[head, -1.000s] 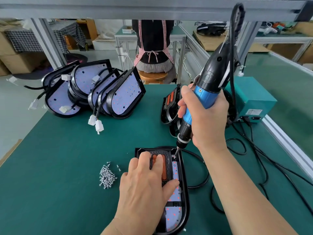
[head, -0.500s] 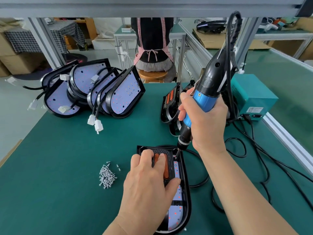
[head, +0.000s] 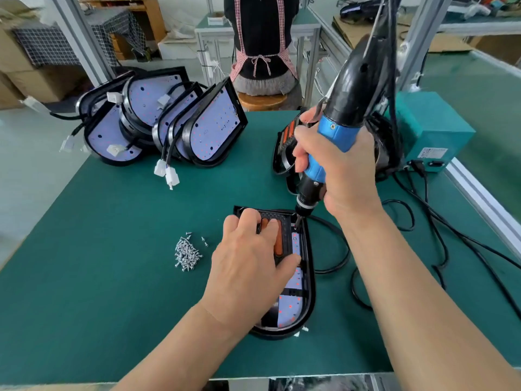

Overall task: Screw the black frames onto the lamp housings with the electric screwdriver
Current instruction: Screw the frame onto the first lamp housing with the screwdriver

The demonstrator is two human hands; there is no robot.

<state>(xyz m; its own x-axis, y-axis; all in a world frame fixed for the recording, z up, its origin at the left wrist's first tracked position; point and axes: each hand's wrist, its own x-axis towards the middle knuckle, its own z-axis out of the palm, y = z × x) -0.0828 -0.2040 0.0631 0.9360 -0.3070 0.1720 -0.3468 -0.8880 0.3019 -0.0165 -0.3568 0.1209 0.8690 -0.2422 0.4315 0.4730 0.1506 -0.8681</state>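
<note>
The left hand presses flat on the black frame seated in the lamp housing. The right hand grips the electric screwdriver, whose bit stands at the housing's far right corner. A pile of screws lies left of the housing.

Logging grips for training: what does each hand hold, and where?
Right hand grips the electric screwdriver by its blue barrel; left hand presses the black frame.

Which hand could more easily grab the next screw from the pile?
Left, probably. The left hand presses the black frame right beside the screw pile; the right hand grips the electric screwdriver, farther away.
</note>
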